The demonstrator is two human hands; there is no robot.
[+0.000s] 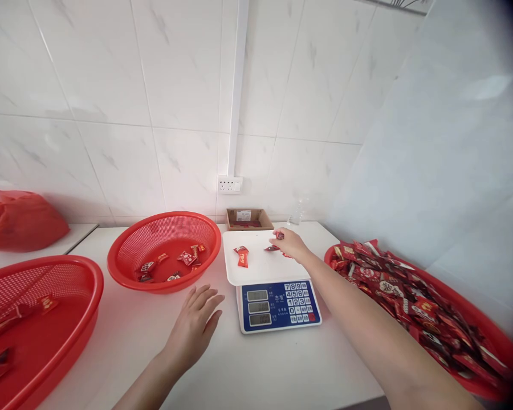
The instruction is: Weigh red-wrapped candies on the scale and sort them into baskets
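My right hand (291,244) is over the right part of the white scale tray (256,273), its fingers closed on a small red candy packet (279,235). Another dark red packet (272,248) lies just under the fingertips. Two red packets (243,257) rest touching on the tray's left part. The scale's blue panel (277,306) with keys and displays faces me. Left of the scale, my left hand (195,324) hovers above the white table with its fingers apart and nothing in them.
A red basket (165,287) with several packets stands left of the scale, another (79,330) nearer at far left. A heaped red basket (491,387) is at right. Behind the scale are a cardboard box (260,219) and a clear plastic item (297,212). A red bag (21,222) lies back left.
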